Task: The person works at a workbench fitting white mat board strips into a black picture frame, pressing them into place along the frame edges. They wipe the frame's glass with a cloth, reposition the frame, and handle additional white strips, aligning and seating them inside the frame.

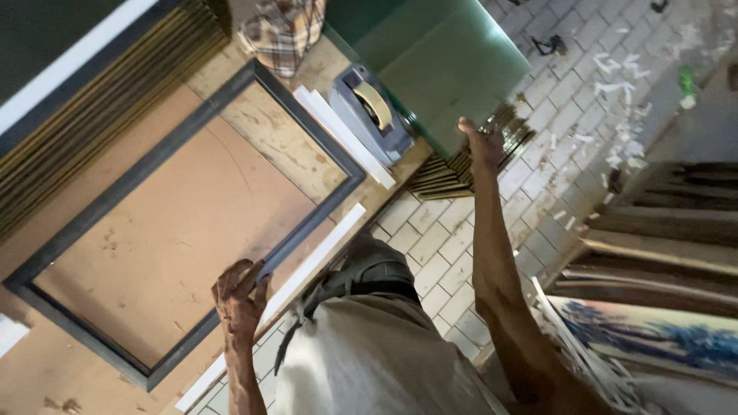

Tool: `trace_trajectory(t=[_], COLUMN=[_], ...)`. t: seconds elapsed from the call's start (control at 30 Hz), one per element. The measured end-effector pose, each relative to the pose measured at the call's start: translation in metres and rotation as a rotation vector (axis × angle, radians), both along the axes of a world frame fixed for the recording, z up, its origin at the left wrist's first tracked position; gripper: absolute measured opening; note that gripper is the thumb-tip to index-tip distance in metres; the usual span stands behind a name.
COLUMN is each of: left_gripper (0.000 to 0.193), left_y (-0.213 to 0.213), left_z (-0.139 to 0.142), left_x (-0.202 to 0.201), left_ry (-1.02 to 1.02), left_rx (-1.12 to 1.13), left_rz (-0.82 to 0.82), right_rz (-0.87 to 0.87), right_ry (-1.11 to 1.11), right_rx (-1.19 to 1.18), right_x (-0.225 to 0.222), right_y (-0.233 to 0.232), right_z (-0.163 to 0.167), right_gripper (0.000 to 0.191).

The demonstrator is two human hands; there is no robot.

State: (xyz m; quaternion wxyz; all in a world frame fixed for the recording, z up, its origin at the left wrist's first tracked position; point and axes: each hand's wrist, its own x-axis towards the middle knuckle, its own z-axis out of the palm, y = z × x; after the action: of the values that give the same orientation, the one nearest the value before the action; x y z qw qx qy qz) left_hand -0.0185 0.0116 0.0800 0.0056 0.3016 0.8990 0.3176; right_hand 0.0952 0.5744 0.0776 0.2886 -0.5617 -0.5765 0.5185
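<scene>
Your left hand [240,296] grips the dark frame [181,223] at the worktop [46,376] edge; your right hand [483,142] clasps the green glass sheet [446,61] beyond its corner.

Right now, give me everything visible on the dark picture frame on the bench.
The dark picture frame is a large grey-black rectangle of narrow moulding, mitred at the corners, lying flat on the worn wooden bench. A brown backing board, looking like hardboard, fills its opening. It sits skewed to the bench edge. The left hand has a grip on its near rail, fingers curled over the moulding. A white strip runs beside that rail, and another white strip lies along the far side by a tape dispenser.
</scene>
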Motion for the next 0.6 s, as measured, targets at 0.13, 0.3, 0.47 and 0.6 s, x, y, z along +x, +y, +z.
trace_trajectory(t=[0.13, 0.3, 0.47, 0.6], left_gripper=[0.028, 0.024, 0.023, 0.024], left_y=[0.003, 0.017, 0.048, 0.068], left_z=[0.013, 0.02, 0.014, 0.021], left_x=[0.013, 0.028, 0.04, 0.03], left_ry=[0.038, -0.045, -0.005, 0.003], left_rx=[-0.038, 0.033, 0.108, 0.151], left_rz=[0.113, 0.264, 0.24, 0.14], right_rz=[0.015, 0.067, -0.093, -0.088], right_ry=[-0.036, 0.089, 0.283, 0.369], right_rx=[-0.031, -0.2, -0.491, -0.525], right_x=[0.011, 0.05, 0.063, 0.06], right_y=[0.008, 0.027, 0.048, 0.06], right_z=[-0.006, -0.01, -0.025, -0.022], right_gripper=[0.04, 0.017, 0.009, 0.015])
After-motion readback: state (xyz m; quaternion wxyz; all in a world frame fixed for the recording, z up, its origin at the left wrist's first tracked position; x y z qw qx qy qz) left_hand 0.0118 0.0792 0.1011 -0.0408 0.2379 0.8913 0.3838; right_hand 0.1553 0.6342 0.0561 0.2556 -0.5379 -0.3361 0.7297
